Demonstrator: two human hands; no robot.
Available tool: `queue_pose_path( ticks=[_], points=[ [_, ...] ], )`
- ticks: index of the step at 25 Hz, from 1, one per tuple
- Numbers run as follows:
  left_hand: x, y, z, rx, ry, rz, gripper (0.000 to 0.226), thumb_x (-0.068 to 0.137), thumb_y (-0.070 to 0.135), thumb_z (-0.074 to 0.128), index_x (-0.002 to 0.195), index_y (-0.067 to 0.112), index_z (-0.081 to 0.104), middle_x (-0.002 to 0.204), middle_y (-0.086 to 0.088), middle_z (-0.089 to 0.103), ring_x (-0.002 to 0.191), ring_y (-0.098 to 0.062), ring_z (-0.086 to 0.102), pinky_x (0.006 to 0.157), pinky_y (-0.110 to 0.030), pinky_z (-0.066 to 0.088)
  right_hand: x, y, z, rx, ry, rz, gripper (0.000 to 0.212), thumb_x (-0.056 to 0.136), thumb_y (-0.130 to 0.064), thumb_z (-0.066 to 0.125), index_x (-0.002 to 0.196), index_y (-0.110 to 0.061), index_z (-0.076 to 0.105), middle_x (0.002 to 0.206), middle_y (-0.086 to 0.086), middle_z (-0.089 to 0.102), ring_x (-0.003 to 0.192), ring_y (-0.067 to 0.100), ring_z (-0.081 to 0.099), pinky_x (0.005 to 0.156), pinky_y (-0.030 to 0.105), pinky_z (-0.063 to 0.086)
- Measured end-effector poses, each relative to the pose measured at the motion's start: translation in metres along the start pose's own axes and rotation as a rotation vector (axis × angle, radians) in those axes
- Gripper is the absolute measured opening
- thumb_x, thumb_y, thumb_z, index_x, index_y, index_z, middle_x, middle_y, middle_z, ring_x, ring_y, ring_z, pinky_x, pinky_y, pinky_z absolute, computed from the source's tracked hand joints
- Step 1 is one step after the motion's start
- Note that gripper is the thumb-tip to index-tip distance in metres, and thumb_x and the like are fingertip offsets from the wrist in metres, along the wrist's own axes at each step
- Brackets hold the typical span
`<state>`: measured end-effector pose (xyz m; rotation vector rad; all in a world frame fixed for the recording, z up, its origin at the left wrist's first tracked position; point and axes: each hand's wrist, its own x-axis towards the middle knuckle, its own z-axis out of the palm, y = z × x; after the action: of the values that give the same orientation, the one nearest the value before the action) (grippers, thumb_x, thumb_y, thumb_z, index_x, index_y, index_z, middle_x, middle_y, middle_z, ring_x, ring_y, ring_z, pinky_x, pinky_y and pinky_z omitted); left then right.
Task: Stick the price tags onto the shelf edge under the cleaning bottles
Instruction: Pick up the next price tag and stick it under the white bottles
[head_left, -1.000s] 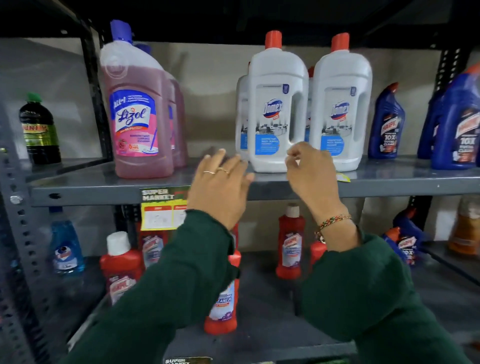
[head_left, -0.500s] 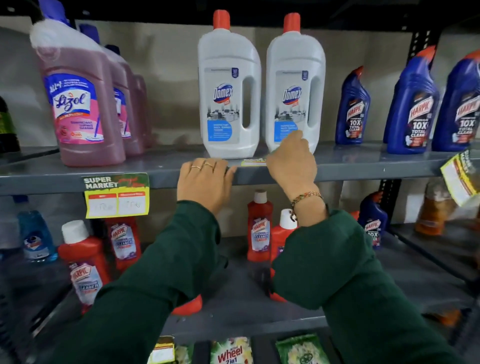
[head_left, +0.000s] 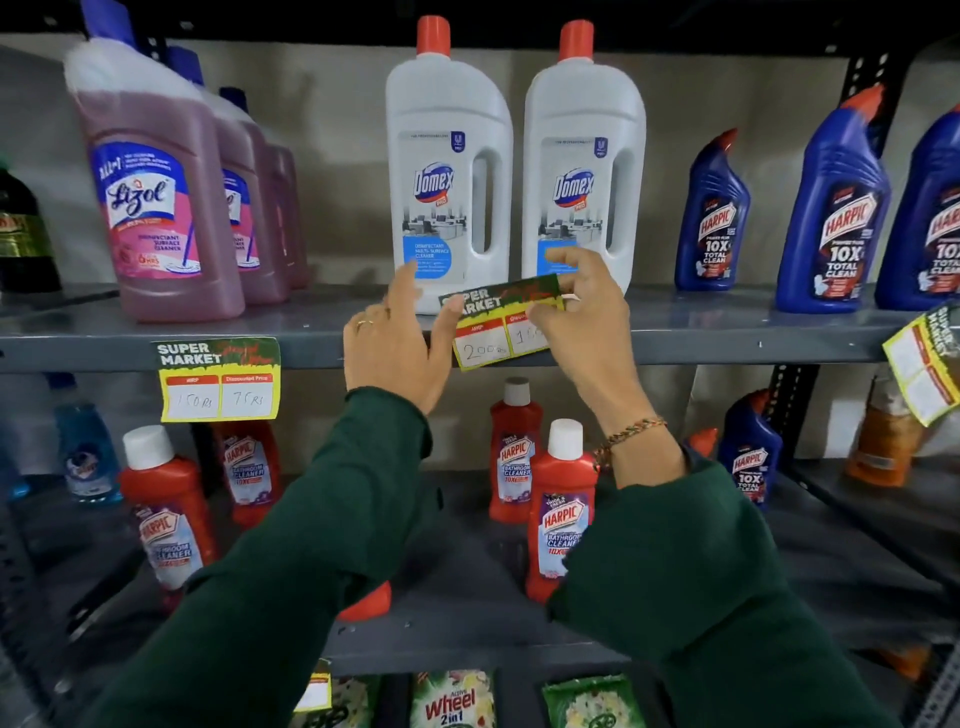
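Price tag (head_left: 498, 327), tilted with its right end raised, is held in front of the grey shelf edge (head_left: 727, 345), below the two white Domex bottles (head_left: 449, 171). Its right end is pinched by the right hand (head_left: 582, 317); its left end is touched by the thumb of the left hand (head_left: 395, 348), whose other fingers are spread loose. "200" is handwritten on it. Further left, a second tag (head_left: 219, 378) is stuck to the same edge, under the pink Lizol bottles (head_left: 156, 192).
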<state>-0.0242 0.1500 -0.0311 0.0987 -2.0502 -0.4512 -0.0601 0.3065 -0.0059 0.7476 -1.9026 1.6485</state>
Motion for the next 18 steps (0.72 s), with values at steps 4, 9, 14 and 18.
queue_pose_path(
  ticks=[4,9,14,18],
  points=[
    [0.005,0.021,-0.011,-0.200,-0.012,0.153,0.031,0.083,0.033,0.062,0.111,0.020,0.061,0.108,-0.013,0.068,0.109,-0.033,0.052,0.096,-0.049,0.040,-0.011,0.005,-0.015,0.000,-0.153,-0.107,0.038,0.080,0.001,0.057,0.084,-0.036,0.055,0.090,-0.012,0.060,0.084,0.013,0.064,0.066,0.019,0.056],
    [-0.001,0.029,-0.004,-0.047,-0.099,0.154,0.014,0.079,0.032,0.066,0.087,0.022,0.069,0.079,-0.009,0.068,0.092,-0.028,0.054,0.095,-0.044,0.029,-0.014,0.015,-0.029,-0.501,-0.163,-0.379,0.009,0.084,-0.022,0.062,0.087,-0.014,0.064,0.085,0.007,0.067,0.086,0.018,0.056,0.076,0.029,0.046],
    [-0.008,0.033,0.005,0.072,-0.038,0.178,0.011,0.081,0.029,0.064,0.081,0.018,0.068,0.093,-0.008,0.066,0.097,-0.030,0.050,0.087,-0.038,0.022,-0.007,0.027,-0.021,-0.685,-0.129,-0.335,0.019,0.079,-0.027,0.067,0.080,-0.008,0.068,0.087,0.002,0.048,0.089,0.018,0.046,0.075,0.028,0.042],
    [-0.003,0.038,0.009,0.065,-0.129,0.206,0.014,0.082,0.021,0.063,0.080,0.007,0.064,0.089,-0.014,0.067,0.088,-0.031,0.056,0.082,-0.043,0.043,-0.006,0.027,-0.016,-0.618,-0.068,-0.249,0.023,0.077,-0.028,0.069,0.074,-0.006,0.067,0.086,-0.002,0.041,0.080,0.013,0.046,0.068,0.025,0.040]
  ],
)
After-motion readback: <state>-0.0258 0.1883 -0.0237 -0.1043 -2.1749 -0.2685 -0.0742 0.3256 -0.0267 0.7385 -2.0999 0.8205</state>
